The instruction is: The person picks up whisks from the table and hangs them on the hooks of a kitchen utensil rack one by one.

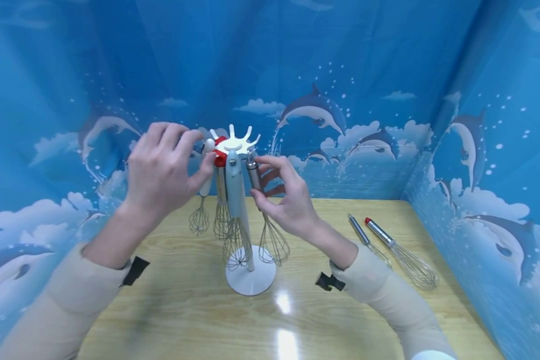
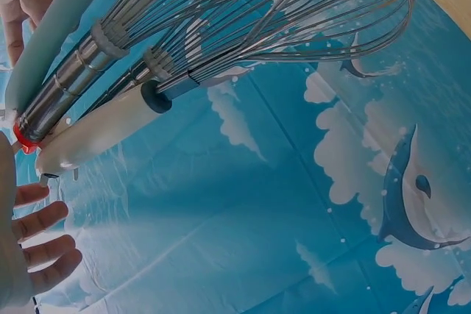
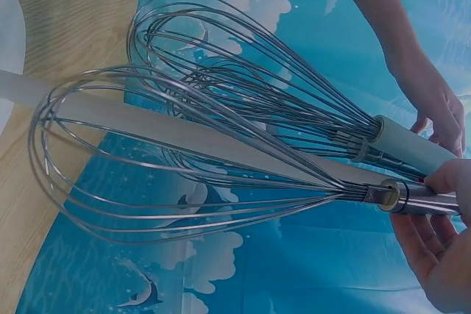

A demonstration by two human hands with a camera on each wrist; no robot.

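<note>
A white stand with a pronged top (image 1: 239, 145) holds several hanging whisks. My right hand (image 1: 285, 197) pinches the handle of a silver-handled whisk (image 1: 254, 174) between thumb and fingers, its top close to the prongs. In the right wrist view, that whisk's wire loops (image 3: 184, 218) hang free. My left hand (image 1: 162, 167) is raised at the stand's left side, fingers spread, its thumb by a red-tipped whisk (image 1: 221, 172). Beside that hand hangs a white-handled whisk (image 2: 107, 126). A pale blue-handled whisk (image 1: 234, 182) hangs at the front.
On the wooden table (image 1: 184, 310) at the right lie a slim silver whisk (image 1: 359, 230) and a larger red-tipped whisk (image 1: 380, 232). The stand's round white base (image 1: 250, 286) rests mid-table. A blue dolphin-print curtain (image 1: 261, 60) surrounds the back and sides.
</note>
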